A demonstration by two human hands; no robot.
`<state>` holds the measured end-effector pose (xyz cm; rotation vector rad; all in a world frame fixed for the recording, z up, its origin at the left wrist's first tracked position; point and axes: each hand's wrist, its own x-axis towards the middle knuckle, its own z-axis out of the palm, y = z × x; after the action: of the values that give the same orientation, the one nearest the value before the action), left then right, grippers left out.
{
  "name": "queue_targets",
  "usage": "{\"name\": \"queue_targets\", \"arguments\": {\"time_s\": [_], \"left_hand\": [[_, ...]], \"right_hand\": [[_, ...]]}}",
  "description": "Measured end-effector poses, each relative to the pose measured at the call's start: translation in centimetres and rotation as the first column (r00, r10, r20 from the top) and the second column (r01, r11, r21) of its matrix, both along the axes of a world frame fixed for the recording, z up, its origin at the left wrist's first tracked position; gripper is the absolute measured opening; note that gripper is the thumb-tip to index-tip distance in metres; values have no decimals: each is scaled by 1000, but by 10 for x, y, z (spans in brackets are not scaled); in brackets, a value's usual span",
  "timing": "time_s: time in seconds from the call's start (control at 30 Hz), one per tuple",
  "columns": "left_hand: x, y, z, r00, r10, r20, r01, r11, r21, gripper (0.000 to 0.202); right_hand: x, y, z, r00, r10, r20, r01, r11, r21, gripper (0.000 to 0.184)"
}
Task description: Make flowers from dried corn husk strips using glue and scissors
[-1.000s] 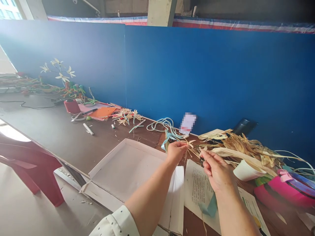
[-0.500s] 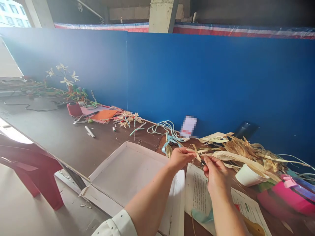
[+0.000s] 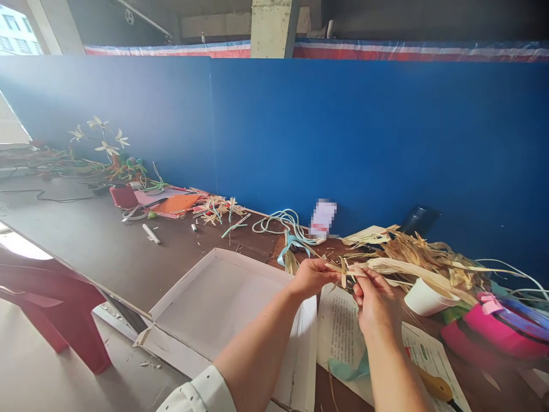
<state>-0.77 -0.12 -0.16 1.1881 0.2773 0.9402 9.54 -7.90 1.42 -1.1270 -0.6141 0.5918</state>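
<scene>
My left hand (image 3: pixel 312 276) and my right hand (image 3: pixel 376 298) meet above the table's near edge, both pinched on a small piece made of pale dried-leaf strips (image 3: pixel 344 270). The strips cross between my fingertips. Under my hands lies a printed paper sheet (image 3: pixel 343 326). A heap of dried straw-coloured leaves (image 3: pixel 422 254) spreads just behind my right hand.
An open white cardboard box (image 3: pixel 223 303) lies left of my hands. A white cup (image 3: pixel 424 297), pink tape rolls (image 3: pixel 493 326) and light blue cord (image 3: pixel 285 223) sit nearby. Finished straw flowers (image 3: pixel 221 207) and coloured paper (image 3: pixel 178 203) lie farther left. A red chair (image 3: pixel 51 303) stands beside the table.
My two hands have come together and dropped slightly; a second ago they were apart, each with its own strip end. Now they grip the crossed strips close together.
</scene>
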Motion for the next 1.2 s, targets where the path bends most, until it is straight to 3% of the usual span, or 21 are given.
{"name": "queue_targets", "arguments": {"time_s": [0.63,1.0,1.2], "left_hand": [[4,4,-14,998,66,-4,-65,989,133,43],[3,4,-13,991,124,-56,-115,983,142,42],[0,2,-6,990,123,-64,-113,983,144,46]], "right_hand": [[-3,-8,0,999,4,48,-3,1000,-13,35],[-2,-10,0,996,11,90,-12,1000,10,34],[-1,-10,0,992,44,119,-47,999,27,30]]}}
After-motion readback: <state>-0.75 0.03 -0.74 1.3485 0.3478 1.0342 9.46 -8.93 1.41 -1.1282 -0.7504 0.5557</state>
